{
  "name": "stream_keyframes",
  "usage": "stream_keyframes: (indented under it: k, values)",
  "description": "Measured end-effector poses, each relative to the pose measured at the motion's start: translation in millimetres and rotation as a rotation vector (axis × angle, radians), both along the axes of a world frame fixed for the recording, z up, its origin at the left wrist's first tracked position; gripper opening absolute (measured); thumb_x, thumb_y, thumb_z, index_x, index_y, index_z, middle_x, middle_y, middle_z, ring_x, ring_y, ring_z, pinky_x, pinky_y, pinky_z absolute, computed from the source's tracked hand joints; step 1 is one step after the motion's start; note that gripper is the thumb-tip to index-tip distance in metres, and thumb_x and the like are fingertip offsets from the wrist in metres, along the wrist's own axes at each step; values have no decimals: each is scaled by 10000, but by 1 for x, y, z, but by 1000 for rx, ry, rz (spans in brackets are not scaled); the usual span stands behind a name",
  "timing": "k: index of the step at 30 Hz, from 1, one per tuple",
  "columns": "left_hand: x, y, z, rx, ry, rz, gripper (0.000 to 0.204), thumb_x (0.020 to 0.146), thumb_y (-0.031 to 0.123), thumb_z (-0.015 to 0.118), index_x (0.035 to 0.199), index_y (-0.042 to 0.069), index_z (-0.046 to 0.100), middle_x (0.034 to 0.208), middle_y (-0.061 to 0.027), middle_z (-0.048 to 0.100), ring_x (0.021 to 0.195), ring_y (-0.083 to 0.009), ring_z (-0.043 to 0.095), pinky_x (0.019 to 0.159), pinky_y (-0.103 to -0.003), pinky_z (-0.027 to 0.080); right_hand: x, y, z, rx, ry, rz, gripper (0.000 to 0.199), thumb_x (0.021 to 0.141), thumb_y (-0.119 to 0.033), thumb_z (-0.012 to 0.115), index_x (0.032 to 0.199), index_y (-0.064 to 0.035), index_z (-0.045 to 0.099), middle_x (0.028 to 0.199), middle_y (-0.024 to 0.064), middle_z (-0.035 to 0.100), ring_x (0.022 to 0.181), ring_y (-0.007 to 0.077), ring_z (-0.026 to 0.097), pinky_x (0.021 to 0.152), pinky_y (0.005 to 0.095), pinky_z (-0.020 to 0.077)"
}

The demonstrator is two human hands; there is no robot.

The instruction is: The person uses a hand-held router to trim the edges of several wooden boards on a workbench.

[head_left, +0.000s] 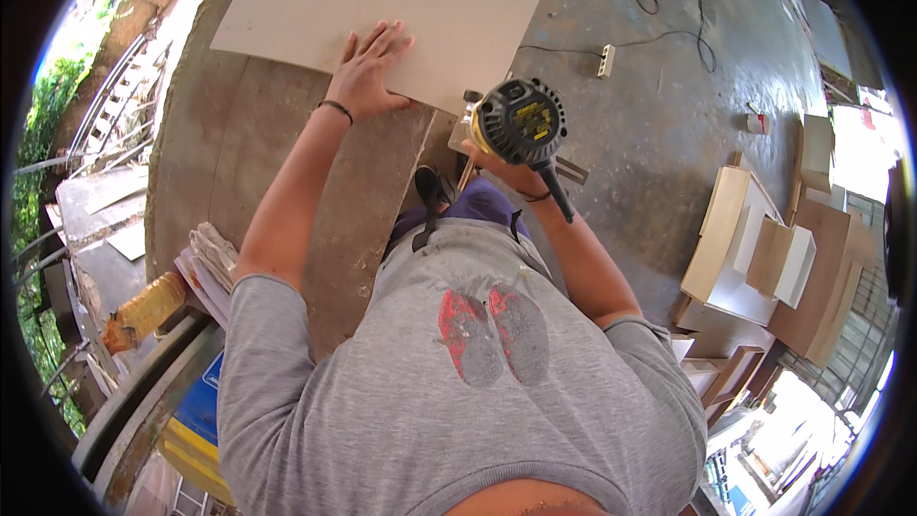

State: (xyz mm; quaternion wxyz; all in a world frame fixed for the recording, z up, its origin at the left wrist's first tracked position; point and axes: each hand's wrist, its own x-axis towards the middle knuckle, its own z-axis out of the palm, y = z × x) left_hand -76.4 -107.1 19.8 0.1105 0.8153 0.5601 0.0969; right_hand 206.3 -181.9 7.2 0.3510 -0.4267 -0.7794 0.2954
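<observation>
Your view is lit by daylight from both sides. At left, the background beside the greenery [53, 129] burns out to white; at right, openings near the window grille [853, 311] glare likewise, losing detail. Your central area is moderately bright: the pale board [449, 0] takes soft, even light, and the grey floor [630, 148] carries a dull sheen. The dark power tool [521, 121] reads clearly. Towards the rim you get bent edges, softened detail and bluish fringing, with black corners enclosing the frame.
</observation>
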Motion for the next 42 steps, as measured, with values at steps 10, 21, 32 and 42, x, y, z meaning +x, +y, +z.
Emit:
stream_keyframes:
  k: [10,21,32,42]
  values:
    - [-1,-38,-50,261,-1020,1050,666,831,401,717,1319,29,458,1320,-146,488,1234,-289,440,973,-459,384,35,-56,25,118,136,-223,495,719,-163,839,1135,-43,599,1037,44,636,928,162,608,853,297,499]
    - [-19,-7,-15,-429,-1508,1200,480,799,421,736,1053,71,527,923,-34,571,754,-186,577,653,-366,489,156,-62,57,116,406,-815,598,667,-81,843,1188,12,565,1136,98,635,994,196,633,892,316,506]
    - [-20,-3,-7,-130,-1589,1383,342,738,367,816,859,136,595,690,61,550,516,-41,446,429,-202,304,227,-21,37,167,519,-969,653,682,-69,818,1240,31,494,1196,126,590,1068,247,610,949,371,494]
    - [-31,57,99,-60,-1745,982,287,838,176,673,1052,6,585,1029,-89,646,958,-236,630,879,-357,519,303,30,27,118,620,-1093,676,700,-81,813,1268,42,466,1231,148,574,1087,266,601,944,387,505]
